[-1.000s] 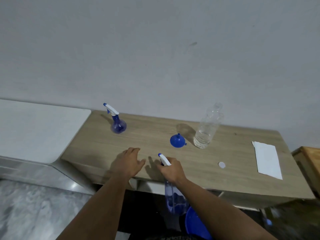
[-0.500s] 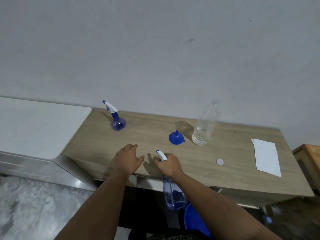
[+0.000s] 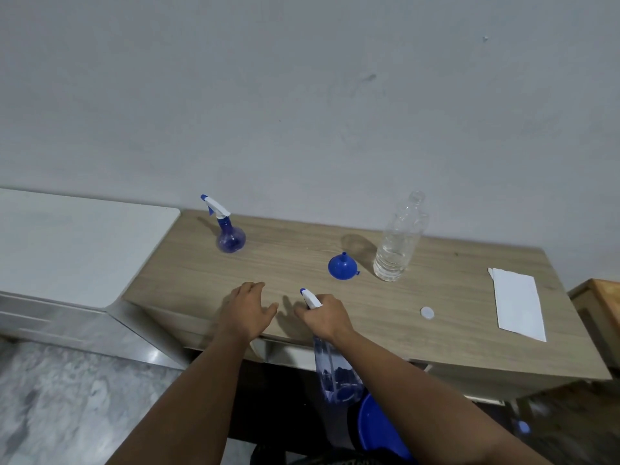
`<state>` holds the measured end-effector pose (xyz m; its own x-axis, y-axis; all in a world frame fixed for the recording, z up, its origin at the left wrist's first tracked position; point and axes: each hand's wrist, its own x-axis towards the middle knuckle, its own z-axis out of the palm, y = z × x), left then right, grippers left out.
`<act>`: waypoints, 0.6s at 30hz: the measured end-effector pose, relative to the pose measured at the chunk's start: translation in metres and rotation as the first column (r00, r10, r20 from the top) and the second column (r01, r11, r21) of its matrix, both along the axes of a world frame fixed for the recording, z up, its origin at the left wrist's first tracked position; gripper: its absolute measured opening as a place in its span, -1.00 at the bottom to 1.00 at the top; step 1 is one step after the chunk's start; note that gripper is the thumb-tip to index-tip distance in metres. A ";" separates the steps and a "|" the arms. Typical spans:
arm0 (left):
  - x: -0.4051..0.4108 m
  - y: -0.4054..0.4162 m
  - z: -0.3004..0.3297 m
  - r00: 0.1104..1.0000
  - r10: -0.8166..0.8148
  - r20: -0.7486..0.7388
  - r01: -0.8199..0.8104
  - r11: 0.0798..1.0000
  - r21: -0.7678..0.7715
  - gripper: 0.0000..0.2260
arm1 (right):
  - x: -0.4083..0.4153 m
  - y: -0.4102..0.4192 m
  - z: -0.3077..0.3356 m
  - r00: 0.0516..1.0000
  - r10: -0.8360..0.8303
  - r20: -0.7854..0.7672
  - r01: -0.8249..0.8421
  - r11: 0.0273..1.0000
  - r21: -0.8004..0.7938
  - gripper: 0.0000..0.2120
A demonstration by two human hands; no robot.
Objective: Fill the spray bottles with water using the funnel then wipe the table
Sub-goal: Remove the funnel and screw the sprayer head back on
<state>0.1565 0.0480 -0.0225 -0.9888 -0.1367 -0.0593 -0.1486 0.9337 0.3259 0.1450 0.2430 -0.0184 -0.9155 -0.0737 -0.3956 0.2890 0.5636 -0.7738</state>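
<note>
Counting two spray bottles (image 3: pixel 228 229) (image 3: pixel 335 367), one funnel (image 3: pixel 342 266)

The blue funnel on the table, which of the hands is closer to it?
Right. The right hand, gripping a spray bottle, sits just in front of the blue funnel. The left hand lies open further to the funnel's left.

L hand (image 3: pixel 247 311) flat, fingers spread; R hand (image 3: pixel 324 317) fisted.
</note>
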 end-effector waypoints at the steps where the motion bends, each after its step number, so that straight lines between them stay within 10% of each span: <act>1: 0.000 0.000 0.001 1.000 0.007 0.006 -0.007 1.000 0.014 -0.43 | -0.001 -0.001 0.000 1.000 0.003 -0.023 -0.003 0.999 -0.032 -0.72; 8: -0.005 0.004 0.010 0.934 -0.188 0.303 0.027 0.886 0.464 -0.14 | -0.035 -0.016 0.036 0.968 -0.116 -0.224 0.034 0.941 -0.338 -0.55; 12: -0.022 0.011 0.026 0.937 -0.281 0.207 0.075 0.740 0.668 -0.32 | -0.065 -0.037 0.071 0.937 -0.190 -0.293 0.035 0.885 -0.465 -0.42; 18: -0.062 -0.009 0.046 0.989 -0.114 0.095 0.013 0.706 0.708 -0.37 | -0.097 -0.066 0.114 0.919 -0.175 -0.354 -0.059 0.825 -0.562 -0.77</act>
